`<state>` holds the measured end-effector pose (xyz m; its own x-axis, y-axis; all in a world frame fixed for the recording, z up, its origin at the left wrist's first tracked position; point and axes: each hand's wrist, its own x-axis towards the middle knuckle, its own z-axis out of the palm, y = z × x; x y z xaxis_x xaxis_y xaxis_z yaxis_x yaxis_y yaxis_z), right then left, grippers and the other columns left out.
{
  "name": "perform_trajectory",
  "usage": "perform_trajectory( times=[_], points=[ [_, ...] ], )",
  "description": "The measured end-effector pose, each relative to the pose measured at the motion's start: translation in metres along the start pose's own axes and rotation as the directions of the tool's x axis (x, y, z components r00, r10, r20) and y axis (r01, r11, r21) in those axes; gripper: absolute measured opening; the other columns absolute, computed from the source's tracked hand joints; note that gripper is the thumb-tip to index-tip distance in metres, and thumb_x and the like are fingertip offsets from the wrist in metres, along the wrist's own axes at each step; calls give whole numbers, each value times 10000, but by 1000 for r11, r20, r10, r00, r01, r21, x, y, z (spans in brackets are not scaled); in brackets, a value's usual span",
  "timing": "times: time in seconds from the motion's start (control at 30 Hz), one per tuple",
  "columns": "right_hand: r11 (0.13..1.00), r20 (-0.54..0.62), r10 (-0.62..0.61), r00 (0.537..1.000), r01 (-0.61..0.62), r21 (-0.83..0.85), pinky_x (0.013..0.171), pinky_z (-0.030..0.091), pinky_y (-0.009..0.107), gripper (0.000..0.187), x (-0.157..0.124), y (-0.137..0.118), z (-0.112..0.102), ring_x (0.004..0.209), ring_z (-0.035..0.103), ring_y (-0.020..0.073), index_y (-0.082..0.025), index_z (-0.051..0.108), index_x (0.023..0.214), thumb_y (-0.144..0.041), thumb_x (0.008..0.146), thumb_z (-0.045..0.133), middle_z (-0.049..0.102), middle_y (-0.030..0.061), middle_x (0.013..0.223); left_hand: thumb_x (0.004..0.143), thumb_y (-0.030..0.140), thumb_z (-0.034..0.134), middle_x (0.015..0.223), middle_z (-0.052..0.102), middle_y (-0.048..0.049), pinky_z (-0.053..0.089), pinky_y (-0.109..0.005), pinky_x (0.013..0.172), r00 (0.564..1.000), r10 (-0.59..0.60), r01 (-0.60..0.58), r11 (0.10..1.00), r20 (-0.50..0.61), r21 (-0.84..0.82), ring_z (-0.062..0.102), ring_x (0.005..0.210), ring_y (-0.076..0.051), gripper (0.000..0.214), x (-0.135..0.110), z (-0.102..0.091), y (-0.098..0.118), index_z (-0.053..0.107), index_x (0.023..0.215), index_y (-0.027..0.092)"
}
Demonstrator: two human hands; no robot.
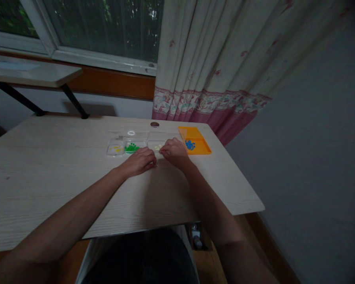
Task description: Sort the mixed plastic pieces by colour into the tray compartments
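Note:
My left hand (141, 161) rests low over the table with its fingers curled together; a tiny pale bit shows at the fingertips, too small to name. Close by on the right, my right hand (175, 153) pinches thumb and finger together at a clear box (150, 143) of small cream pieces (158, 147). Whatever that pinch holds is hidden. Small green pieces (131, 148) fill a clear box just beyond my left hand, and yellow pieces (116, 148) lie in a smaller clear box to its left. Blue pieces (190, 145) sit in an orange tray (203, 149) beyond my right hand.
The boxes stand on a pale wooden table (62, 165). A dark brown round object (154, 124) lies near its back edge. At back left rises a shelf (32, 75) on black legs. A curtain (195, 71) hangs behind the table, with a wall (298, 138) to the right.

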<state>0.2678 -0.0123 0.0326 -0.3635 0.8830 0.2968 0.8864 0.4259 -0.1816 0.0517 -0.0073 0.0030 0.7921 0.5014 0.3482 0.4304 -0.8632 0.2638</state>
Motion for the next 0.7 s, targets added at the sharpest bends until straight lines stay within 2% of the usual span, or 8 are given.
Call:
perform_trajectory(
  times=[0.07, 0.13, 0.37, 0.47, 0.57, 0.63, 0.7],
  points=[
    [999, 97, -19, 995, 23, -39, 832, 346, 331, 173, -1, 1, -6, 952, 504, 216, -233, 783, 893, -270, 887, 614, 669, 59, 915, 937, 304, 547, 931, 605, -65, 406, -339, 828, 1000, -3, 3, 1000, -2, 23, 516, 952, -215, 154, 0, 0, -2, 659, 916, 201],
    [998, 146, -22, 989, 30, -49, 832, 345, 325, 165, -2, 2, -8, 963, 507, 215, -239, 783, 927, -273, 877, 629, 669, 63, 933, 945, 319, 534, 914, 603, -69, 404, -341, 818, 1000, -13, 13, 999, -14, 52, 515, 940, -218, 179, -1, 0, -4, 655, 904, 192],
    [998, 190, -32, 981, 42, -50, 857, 346, 323, 201, -1, 6, 2, 994, 510, 224, -260, 769, 1032, -296, 862, 668, 667, 72, 952, 960, 379, 509, 895, 604, -68, 407, -353, 837, 987, -82, 93, 993, -136, 71, 515, 914, -215, 247, -1, -1, -8, 630, 877, 181],
    [996, 173, -44, 984, 56, -63, 836, 349, 321, 171, 0, 7, 7, 953, 516, 217, -263, 781, 986, -277, 866, 661, 668, 73, 917, 953, 403, 517, 876, 606, -73, 410, -371, 837, 950, -172, 196, 978, -260, 72, 513, 897, -223, 269, 2, 2, -10, 630, 854, 178],
    [995, 158, -65, 985, 76, -64, 815, 353, 317, 137, 1, 6, 9, 917, 519, 211, -246, 791, 915, -254, 852, 670, 667, 75, 878, 953, 396, 509, 860, 610, -81, 413, -391, 839, 885, -251, 302, 950, -393, 74, 513, 894, -237, 277, 9, 5, -13, 644, 850, 178],
    [994, 156, -83, 984, 94, -59, 799, 354, 313, 129, 1, 5, 9, 903, 520, 207, -232, 792, 895, -241, 844, 673, 668, 75, 859, 951, 381, 511, 856, 616, -84, 417, -398, 839, 859, -270, 335, 939, -435, 79, 519, 891, -241, 270, 13, 7, -15, 657, 851, 177],
    [994, 159, -93, 983, 102, -48, 795, 352, 308, 131, 2, 4, 8, 895, 521, 204, -220, 791, 887, -225, 843, 668, 671, 73, 848, 945, 371, 520, 853, 623, -85, 421, -398, 836, 854, -278, 348, 933, -440, 85, 526, 883, -240, 262, 16, 9, -18, 669, 852, 176]
  ],
)
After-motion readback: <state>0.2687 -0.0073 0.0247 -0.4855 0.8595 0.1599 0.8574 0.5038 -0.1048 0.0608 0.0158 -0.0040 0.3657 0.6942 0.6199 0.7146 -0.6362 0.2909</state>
